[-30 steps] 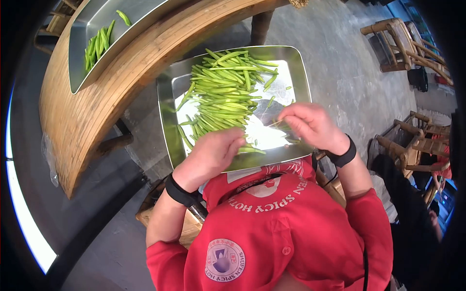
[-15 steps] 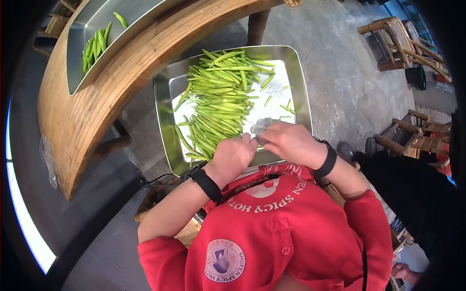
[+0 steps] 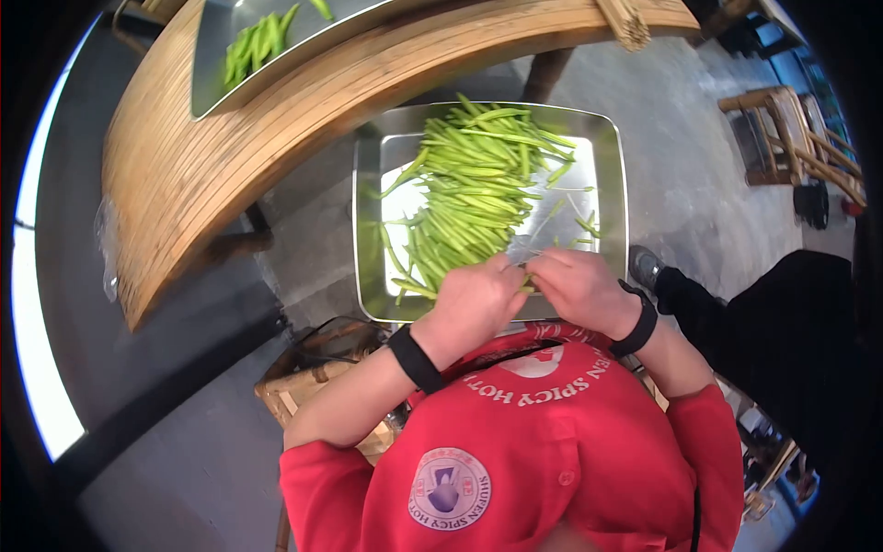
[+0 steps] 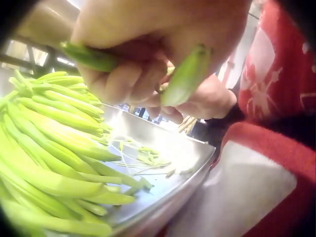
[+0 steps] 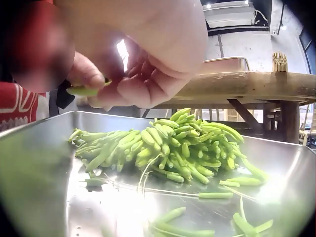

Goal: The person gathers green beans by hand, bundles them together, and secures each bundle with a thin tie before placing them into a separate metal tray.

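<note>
In the head view the left hand [image 3: 478,299] and right hand [image 3: 584,290] meet above the near rim of a metal tray [image 3: 618,184]. Curled left fingers [image 4: 123,81] hold green beans, and bean pieces [image 4: 185,79] stick out of that hand in the left wrist view. The right hand [image 5: 143,59] pinches a green bean [image 5: 86,91] between thumb and fingers. A heap of green beans [image 3: 469,189] lies across the tray's left and middle. Short ends and thin strings [image 4: 148,158] are scattered on its right side.
A curved wooden table [image 3: 221,156] carries a second metal tray [image 3: 303,46] with some beans. Bamboo chairs [image 3: 773,138] stand at the right. Another person's dark-clothed leg and shoe [image 3: 647,267] are close to the tray's right side.
The hands, apart a second ago, have come together at the tray's near edge. The head view has shifted, so tray and table appear farther right. The other person's leg has come closer to the tray.
</note>
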The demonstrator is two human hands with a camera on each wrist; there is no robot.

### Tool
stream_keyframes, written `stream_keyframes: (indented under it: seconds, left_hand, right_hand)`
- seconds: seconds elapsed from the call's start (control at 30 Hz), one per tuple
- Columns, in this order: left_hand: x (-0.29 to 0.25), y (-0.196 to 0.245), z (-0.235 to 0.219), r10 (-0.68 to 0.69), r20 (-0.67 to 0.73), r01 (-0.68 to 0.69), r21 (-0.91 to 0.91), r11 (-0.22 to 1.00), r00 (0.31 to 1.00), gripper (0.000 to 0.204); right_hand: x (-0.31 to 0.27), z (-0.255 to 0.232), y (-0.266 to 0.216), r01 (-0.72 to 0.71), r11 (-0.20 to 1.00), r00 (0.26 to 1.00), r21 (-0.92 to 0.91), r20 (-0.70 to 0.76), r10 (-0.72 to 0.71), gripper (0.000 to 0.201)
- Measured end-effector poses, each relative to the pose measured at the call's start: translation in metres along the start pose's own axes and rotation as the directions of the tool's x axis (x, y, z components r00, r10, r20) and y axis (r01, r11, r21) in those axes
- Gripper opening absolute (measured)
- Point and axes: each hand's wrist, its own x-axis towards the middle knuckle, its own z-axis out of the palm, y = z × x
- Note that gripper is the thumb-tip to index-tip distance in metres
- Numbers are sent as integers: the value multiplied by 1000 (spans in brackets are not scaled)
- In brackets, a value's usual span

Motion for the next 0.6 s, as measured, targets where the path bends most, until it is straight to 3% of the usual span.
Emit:
stream_keyframes:
  seconds: [0.07,0.1,0.2,0.33,0.4,0.43,0.47,0.53,0.57,0.6]
  left_hand:
    - [0,2,1,-98,-91,85,-135,987,991,14]
    - [0,4,-1,-135,-138,102,-226,969,981,16]
    - [2,4,0,-159,-251,57,-370,927,955,15]
    - [5,6,-5,-229,-235,78,-515,853,945,11]
    - [6,-1,-10,-232,-166,107,-545,832,959,9]
    - [6,-5,-17,-199,-84,118,-566,816,976,10]
    - [4,-14,-19,-116,-74,62,-517,854,990,13]
    - [-1,-13,-37,-138,168,211,-578,788,976,17]
    - [-2,-13,-42,-133,173,210,-580,787,976,17]
    - [-4,-13,-46,-154,302,318,-631,708,941,18]
  right_hand:
    - [4,2,-2,-91,995,993,27,-69,93,12]
    - [6,3,-2,-68,997,989,47,-131,74,13]
    - [14,5,-10,-137,983,959,119,-233,162,11]
    - [19,13,-17,-161,968,903,191,-368,222,9]
    - [22,9,-19,-211,914,903,348,-289,318,8]
    - [21,6,-17,-277,850,910,447,-163,382,8]
    - [22,0,-16,-285,849,906,444,-165,391,8]
    - [24,-13,-15,-486,586,867,648,272,419,9]
    - [25,-17,-15,-452,640,891,621,284,355,10]
    - [23,-17,-14,-453,639,890,621,281,358,10]
